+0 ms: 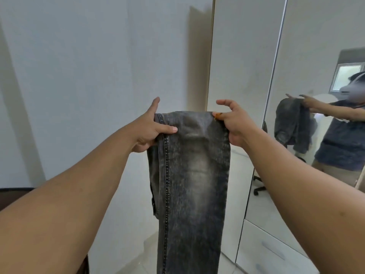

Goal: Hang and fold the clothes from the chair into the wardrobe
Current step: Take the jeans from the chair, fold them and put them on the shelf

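Faded grey denim jeans (189, 175), both hands.

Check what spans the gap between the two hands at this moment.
In the head view, the top edge of the grey jeans stretches between the left hand and the right hand; both pinch its corners, and the rest hangs below.

Our forearms are bare, without sleeves. In the mirror (324, 107) we wear a dark blue short-sleeved shirt and a pale headset.
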